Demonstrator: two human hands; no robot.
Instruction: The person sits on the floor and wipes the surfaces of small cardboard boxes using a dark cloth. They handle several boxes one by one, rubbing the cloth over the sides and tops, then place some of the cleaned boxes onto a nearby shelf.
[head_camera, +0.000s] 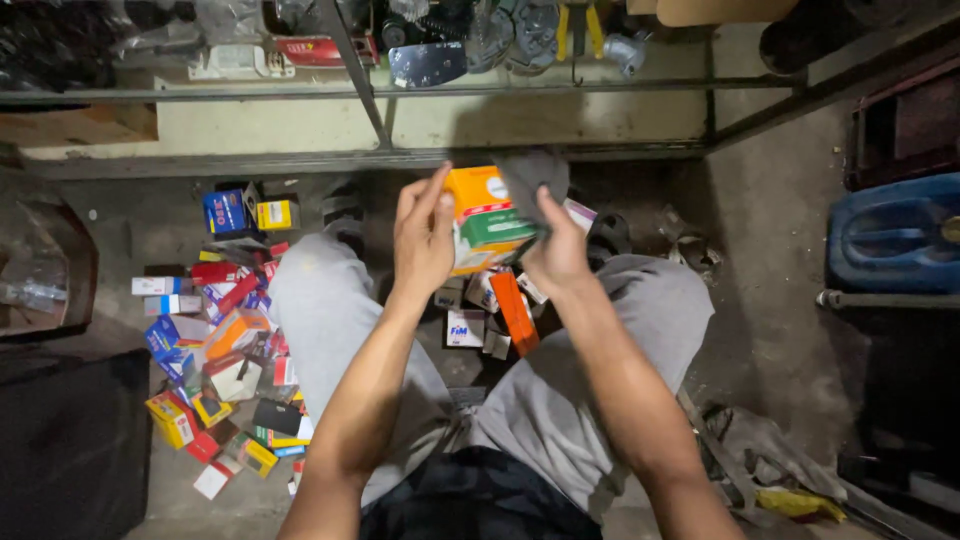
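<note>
My left hand (423, 232) grips a small cardboard box (484, 213) coloured orange, white and green, held up in front of me above my knees. My right hand (556, 250) is on the box's right side and also clutches a dark grey cloth (533, 177) that hangs over the box's top corner. Both arms reach forward from the bottom of the view. I sit with grey trousers (325, 310) on, legs spread, and several small boxes (497, 308), one orange (514, 312), lie on the floor between them.
A heap of several small coloured boxes (225, 340) covers the floor at my left. A metal shelf (400, 90) with tools and parts runs along the top. A blue plastic canister (895, 235) stands at the right. Rags and scrap (770, 470) lie at lower right.
</note>
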